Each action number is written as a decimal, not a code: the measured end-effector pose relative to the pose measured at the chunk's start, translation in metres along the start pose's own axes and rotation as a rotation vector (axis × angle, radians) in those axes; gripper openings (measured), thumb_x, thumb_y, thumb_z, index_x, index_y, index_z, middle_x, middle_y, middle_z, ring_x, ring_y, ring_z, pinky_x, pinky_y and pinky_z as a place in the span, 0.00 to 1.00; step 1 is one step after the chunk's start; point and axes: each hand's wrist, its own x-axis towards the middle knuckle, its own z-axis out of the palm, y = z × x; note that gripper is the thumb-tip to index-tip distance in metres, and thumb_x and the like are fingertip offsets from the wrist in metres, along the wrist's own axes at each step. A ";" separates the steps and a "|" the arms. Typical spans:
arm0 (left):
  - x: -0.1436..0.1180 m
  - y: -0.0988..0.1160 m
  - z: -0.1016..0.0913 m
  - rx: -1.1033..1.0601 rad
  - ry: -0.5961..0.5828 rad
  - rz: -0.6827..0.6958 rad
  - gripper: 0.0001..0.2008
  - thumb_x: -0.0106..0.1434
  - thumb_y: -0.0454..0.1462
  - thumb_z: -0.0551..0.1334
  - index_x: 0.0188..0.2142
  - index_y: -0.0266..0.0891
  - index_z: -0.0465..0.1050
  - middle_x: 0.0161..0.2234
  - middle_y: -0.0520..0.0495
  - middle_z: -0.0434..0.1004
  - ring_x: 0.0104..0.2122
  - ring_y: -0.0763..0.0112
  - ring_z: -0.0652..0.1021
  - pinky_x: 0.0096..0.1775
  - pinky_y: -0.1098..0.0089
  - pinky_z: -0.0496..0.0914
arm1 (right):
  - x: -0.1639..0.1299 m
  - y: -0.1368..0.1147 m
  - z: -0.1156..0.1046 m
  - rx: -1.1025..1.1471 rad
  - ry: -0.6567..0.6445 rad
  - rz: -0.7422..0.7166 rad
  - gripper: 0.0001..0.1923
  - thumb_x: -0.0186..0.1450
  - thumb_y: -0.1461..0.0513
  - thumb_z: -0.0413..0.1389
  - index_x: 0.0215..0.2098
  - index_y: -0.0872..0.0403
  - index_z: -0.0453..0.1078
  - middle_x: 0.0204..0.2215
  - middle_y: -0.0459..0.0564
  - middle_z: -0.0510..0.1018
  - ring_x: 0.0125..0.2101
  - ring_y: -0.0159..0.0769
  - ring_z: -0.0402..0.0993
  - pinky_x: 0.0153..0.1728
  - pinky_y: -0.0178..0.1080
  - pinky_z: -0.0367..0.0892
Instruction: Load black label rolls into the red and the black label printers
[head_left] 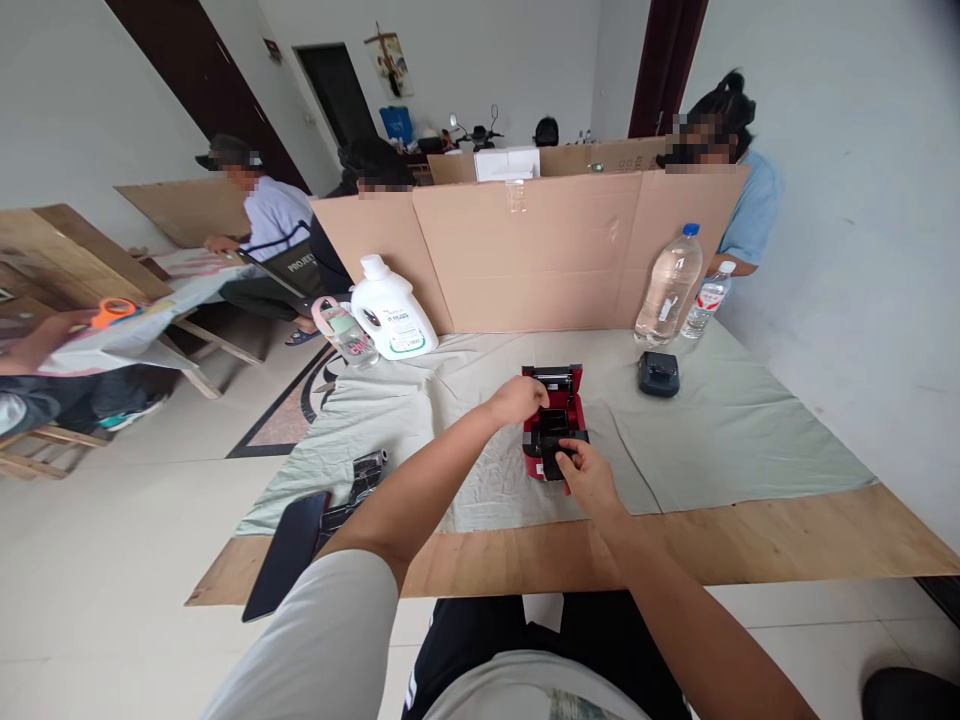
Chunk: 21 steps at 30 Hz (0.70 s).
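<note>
A small red and black machine [531, 462], which looks like a label printer, stands on the cloth in front of me with its lid raised at the back. My left hand [517, 400] reaches over its left side, fingers curled together near the opening; what they grip, if anything, is hidden. At the machine's front, my right hand [591, 478] pinches a dark piece that looks like black film [552, 462]. To the left lies a crumpled strip of shiny black film [366, 474] with a small roll end, partly behind my left forearm.
A dark tablet or phone [286, 555] lies at the left table edge. A white jug [394, 310] and a pink-handled cup [352, 335] stand back left. Two water bottles [670, 285] and a black box-shaped item [659, 374] are right. A cardboard screen [525, 260] closes the back; people sit beyond.
</note>
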 end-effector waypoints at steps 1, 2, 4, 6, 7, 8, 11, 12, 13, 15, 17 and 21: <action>-0.003 0.001 -0.006 -0.030 0.086 -0.051 0.15 0.55 0.28 0.52 0.32 0.38 0.77 0.34 0.48 0.79 0.37 0.67 0.77 0.43 0.71 0.69 | 0.000 0.001 0.000 0.000 0.003 -0.001 0.19 0.60 0.53 0.51 0.45 0.55 0.67 0.15 0.37 0.62 0.13 0.30 0.65 0.18 0.35 0.63; -0.005 0.001 -0.011 -0.045 0.195 -0.090 0.15 0.56 0.28 0.51 0.32 0.38 0.77 0.33 0.47 0.79 0.36 0.67 0.77 0.44 0.70 0.69 | 0.001 0.002 0.001 -0.001 0.006 -0.003 0.19 0.60 0.53 0.51 0.45 0.55 0.67 0.16 0.37 0.61 0.13 0.30 0.64 0.17 0.35 0.63; -0.005 0.002 -0.014 -0.046 0.417 -0.090 0.16 0.59 0.29 0.50 0.38 0.37 0.76 0.39 0.45 0.78 0.43 0.64 0.76 0.48 0.67 0.68 | 0.002 0.005 0.002 0.005 0.010 -0.007 0.19 0.60 0.53 0.51 0.44 0.54 0.67 0.16 0.36 0.59 0.13 0.29 0.63 0.17 0.35 0.62; -0.002 0.000 -0.010 -0.037 0.506 0.001 0.18 0.61 0.31 0.51 0.48 0.36 0.71 0.50 0.42 0.73 0.52 0.62 0.70 0.55 0.64 0.63 | 0.003 0.007 0.003 0.019 0.009 -0.003 0.19 0.59 0.52 0.52 0.45 0.54 0.67 0.16 0.36 0.59 0.13 0.29 0.63 0.16 0.35 0.63; -0.001 -0.002 -0.006 -0.036 0.490 0.056 0.19 0.62 0.32 0.51 0.52 0.36 0.68 0.53 0.41 0.69 0.56 0.62 0.67 0.58 0.62 0.61 | 0.003 0.007 0.003 0.027 0.011 0.001 0.20 0.59 0.52 0.52 0.45 0.54 0.67 0.16 0.36 0.59 0.13 0.29 0.63 0.16 0.35 0.63; -0.001 -0.004 -0.001 -0.033 0.456 0.101 0.20 0.64 0.33 0.51 0.55 0.35 0.65 0.55 0.40 0.67 0.57 0.62 0.65 0.59 0.61 0.59 | 0.002 0.007 0.002 0.033 0.015 0.001 0.20 0.58 0.52 0.52 0.45 0.54 0.67 0.16 0.36 0.59 0.13 0.29 0.63 0.16 0.35 0.63; -0.007 -0.009 0.016 -0.006 0.410 0.166 0.19 0.66 0.35 0.49 0.55 0.33 0.66 0.54 0.38 0.68 0.56 0.61 0.66 0.59 0.59 0.59 | 0.000 0.006 0.000 0.026 0.019 -0.018 0.19 0.58 0.53 0.52 0.44 0.54 0.67 0.16 0.36 0.59 0.13 0.29 0.63 0.16 0.35 0.62; -0.011 -0.010 0.021 0.006 0.425 0.183 0.19 0.67 0.35 0.48 0.54 0.32 0.67 0.53 0.38 0.68 0.54 0.60 0.66 0.59 0.59 0.60 | -0.001 0.005 0.000 0.019 0.018 -0.025 0.19 0.59 0.53 0.52 0.44 0.54 0.67 0.16 0.36 0.59 0.13 0.29 0.64 0.16 0.35 0.62; -0.017 -0.010 0.026 0.016 0.445 0.202 0.19 0.67 0.35 0.48 0.53 0.33 0.67 0.52 0.38 0.69 0.53 0.60 0.67 0.58 0.58 0.61 | -0.002 0.005 -0.001 0.015 0.016 -0.029 0.18 0.59 0.53 0.52 0.43 0.54 0.67 0.15 0.36 0.59 0.13 0.29 0.64 0.16 0.35 0.62; -0.028 -0.010 0.035 0.029 0.481 0.244 0.18 0.67 0.35 0.48 0.53 0.34 0.68 0.51 0.39 0.69 0.52 0.60 0.67 0.56 0.57 0.62 | -0.003 0.004 -0.001 0.017 0.018 -0.028 0.18 0.59 0.52 0.52 0.42 0.54 0.67 0.15 0.36 0.60 0.12 0.30 0.64 0.17 0.35 0.62; -0.040 -0.009 0.044 0.042 0.504 0.274 0.18 0.67 0.35 0.48 0.53 0.35 0.67 0.51 0.40 0.69 0.52 0.60 0.67 0.56 0.56 0.63 | -0.003 0.006 0.000 0.024 0.028 -0.026 0.17 0.58 0.52 0.52 0.41 0.54 0.67 0.15 0.36 0.60 0.13 0.30 0.64 0.17 0.35 0.62; -0.056 -0.006 0.066 0.097 0.510 0.264 0.18 0.68 0.36 0.49 0.54 0.37 0.67 0.51 0.40 0.69 0.52 0.58 0.66 0.55 0.54 0.63 | -0.003 0.010 0.000 -0.041 0.031 -0.043 0.18 0.60 0.52 0.51 0.42 0.54 0.67 0.17 0.37 0.63 0.13 0.30 0.65 0.18 0.35 0.63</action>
